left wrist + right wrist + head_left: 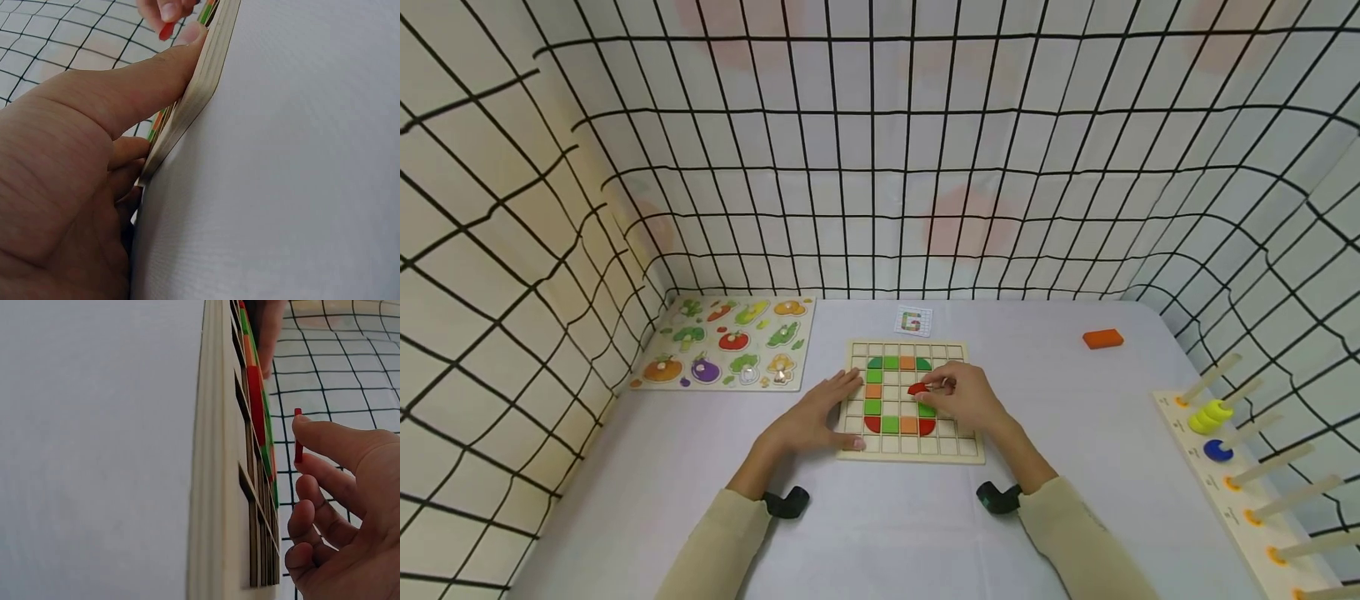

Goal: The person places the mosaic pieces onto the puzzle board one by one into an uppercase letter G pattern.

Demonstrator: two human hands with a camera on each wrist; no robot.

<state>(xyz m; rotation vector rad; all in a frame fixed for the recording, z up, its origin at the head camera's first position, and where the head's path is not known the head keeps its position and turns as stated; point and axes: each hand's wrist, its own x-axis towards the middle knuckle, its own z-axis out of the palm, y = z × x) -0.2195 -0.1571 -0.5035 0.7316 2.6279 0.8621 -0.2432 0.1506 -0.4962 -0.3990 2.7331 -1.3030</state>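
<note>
A wooden grid board (910, 457) lies on the table, with green, orange and red tiles set in a ring-like pattern in its cells. My left hand (808, 421) rests at the board's left edge, fingers extended and thumb on the near left corner. Over the right part of the grid, my right hand (968, 397) pinches a red rounded tile (917, 388) between thumb and forefinger. In the right wrist view that red tile (298, 437) is edge-on and apart from the board. My right fingers partly hide a green tile (927, 410) below them.
Behind the board lies a small pattern card (913, 321). A vegetable puzzle board (722, 343) is at the back left. An orange block (1102, 339) lies at the back right, and a peg stand (1213, 483) with yellow and blue rings runs along the right. Black netting (880, 167) surrounds the table.
</note>
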